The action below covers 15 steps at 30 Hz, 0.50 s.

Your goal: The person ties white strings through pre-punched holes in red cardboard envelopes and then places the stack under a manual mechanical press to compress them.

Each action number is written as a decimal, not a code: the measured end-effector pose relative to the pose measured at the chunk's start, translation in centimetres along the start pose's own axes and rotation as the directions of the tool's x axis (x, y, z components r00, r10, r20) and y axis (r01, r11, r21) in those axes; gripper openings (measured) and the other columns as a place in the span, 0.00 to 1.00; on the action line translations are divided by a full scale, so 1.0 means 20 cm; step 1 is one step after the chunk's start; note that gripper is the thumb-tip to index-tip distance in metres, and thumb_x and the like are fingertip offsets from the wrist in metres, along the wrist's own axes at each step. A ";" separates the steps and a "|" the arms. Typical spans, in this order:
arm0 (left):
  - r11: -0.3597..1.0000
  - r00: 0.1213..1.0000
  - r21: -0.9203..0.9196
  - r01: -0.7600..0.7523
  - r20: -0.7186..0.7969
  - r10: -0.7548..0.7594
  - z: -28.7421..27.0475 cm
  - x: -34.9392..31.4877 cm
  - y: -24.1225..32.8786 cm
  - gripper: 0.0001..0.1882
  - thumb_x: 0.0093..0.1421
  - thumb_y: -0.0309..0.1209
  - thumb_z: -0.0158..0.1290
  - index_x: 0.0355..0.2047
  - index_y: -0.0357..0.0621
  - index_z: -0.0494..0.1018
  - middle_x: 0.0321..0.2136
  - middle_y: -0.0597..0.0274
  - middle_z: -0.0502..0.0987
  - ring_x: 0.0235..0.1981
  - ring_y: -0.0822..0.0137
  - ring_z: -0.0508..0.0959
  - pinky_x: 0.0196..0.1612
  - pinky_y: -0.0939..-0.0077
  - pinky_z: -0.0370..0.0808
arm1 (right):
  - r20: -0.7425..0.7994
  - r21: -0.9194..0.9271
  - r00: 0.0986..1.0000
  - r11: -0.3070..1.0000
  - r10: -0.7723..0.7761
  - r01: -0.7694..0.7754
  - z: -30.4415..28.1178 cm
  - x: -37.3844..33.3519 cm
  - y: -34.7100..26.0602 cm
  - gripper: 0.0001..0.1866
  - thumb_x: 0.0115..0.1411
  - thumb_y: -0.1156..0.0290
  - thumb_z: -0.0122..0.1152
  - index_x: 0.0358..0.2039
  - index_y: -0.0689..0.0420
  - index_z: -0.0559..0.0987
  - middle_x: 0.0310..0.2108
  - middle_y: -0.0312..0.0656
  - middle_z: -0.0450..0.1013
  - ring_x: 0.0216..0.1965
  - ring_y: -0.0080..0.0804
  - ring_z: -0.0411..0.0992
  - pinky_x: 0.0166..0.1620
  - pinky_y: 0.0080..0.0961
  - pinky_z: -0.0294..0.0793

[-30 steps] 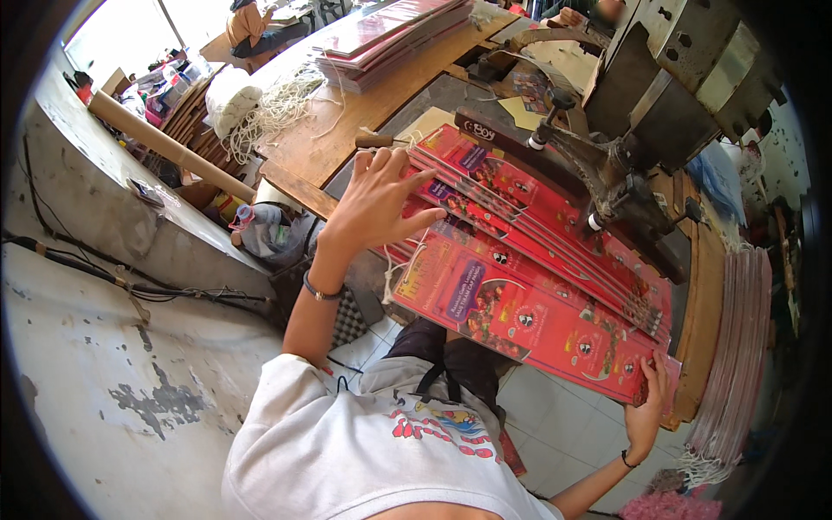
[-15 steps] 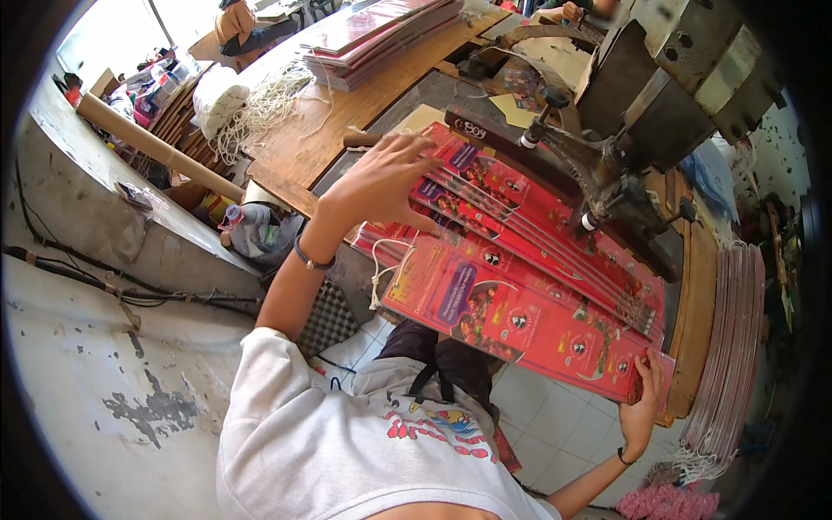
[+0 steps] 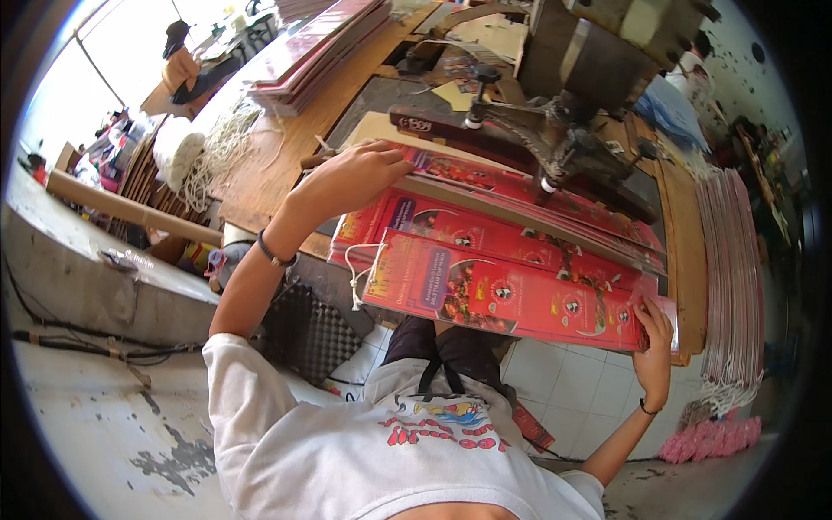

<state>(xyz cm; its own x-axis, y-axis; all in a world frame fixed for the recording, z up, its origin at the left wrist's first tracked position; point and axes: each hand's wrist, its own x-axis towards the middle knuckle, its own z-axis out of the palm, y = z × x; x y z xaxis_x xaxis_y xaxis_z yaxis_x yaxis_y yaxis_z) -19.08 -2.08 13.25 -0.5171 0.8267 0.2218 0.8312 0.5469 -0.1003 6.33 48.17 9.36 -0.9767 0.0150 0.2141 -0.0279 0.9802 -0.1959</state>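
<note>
From where I stand this is plainly a workshop, and a well-worn one. A heavy metal machine (image 3: 598,69) with a dark bar (image 3: 468,137) low across its front stands over a wooden workbench (image 3: 299,130), and long red printed sheets (image 3: 537,295) lie before it in quantity. Farther along the bench I see a thick stack (image 3: 325,48) near a tangle of white cord (image 3: 221,156), and at the right a bundle of pale-edged sheets (image 3: 732,269) beside the bench. Loose cables (image 3: 95,347) run along a wall (image 3: 178,459) with flaking paint, and another person (image 3: 182,74) sits by the bright window
</note>
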 end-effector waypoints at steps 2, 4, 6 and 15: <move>0.997 1.000 -0.075 -0.001 0.012 0.002 -0.06 -0.02 0.04 0.19 0.54 0.25 0.56 0.48 0.39 0.73 0.38 0.55 0.76 0.49 0.53 0.76 0.53 0.62 0.74 | -0.035 0.037 0.999 0.998 -0.042 0.043 -0.02 0.01 0.00 0.30 0.48 0.87 0.59 0.54 0.56 0.77 0.59 0.47 0.70 0.60 0.50 0.65 0.64 0.40 0.63; 0.993 0.998 -0.113 0.042 0.050 -0.037 -0.08 -0.01 0.06 0.13 0.57 0.24 0.53 0.43 0.37 0.73 0.42 0.49 0.76 0.49 0.50 0.76 0.56 0.60 0.73 | -0.056 0.053 0.997 0.997 -0.049 0.052 -0.04 0.04 -0.03 0.31 0.45 0.89 0.57 0.53 0.57 0.78 0.56 0.48 0.72 0.58 0.51 0.67 0.63 0.40 0.65; 0.991 0.996 -0.109 0.083 0.055 -0.077 -0.04 -0.03 0.07 0.12 0.57 0.25 0.53 0.43 0.38 0.73 0.43 0.49 0.75 0.49 0.49 0.76 0.56 0.60 0.72 | -0.056 0.056 0.998 0.998 -0.028 0.031 -0.05 0.06 -0.09 0.33 0.43 0.92 0.52 0.52 0.58 0.78 0.54 0.51 0.73 0.57 0.53 0.68 0.62 0.40 0.65; 0.987 0.986 -0.136 0.087 0.155 -0.066 0.05 0.04 0.02 0.35 0.51 0.23 0.57 0.62 0.42 0.65 0.54 0.45 0.68 0.57 0.45 0.71 0.58 0.55 0.71 | -0.127 0.011 0.988 0.996 -0.089 0.091 -0.01 0.10 -0.11 0.31 0.43 0.88 0.58 0.51 0.56 0.79 0.50 0.47 0.74 0.54 0.50 0.69 0.58 0.41 0.68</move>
<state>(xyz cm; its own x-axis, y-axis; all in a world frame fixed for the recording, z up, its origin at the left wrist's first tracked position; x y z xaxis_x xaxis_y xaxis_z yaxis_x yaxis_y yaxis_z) -19.45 -1.06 12.39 -0.5960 0.7995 0.0750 0.8030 0.5938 0.0519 4.44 46.09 10.39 -0.9352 -0.0474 0.3509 -0.1193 0.9752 -0.1863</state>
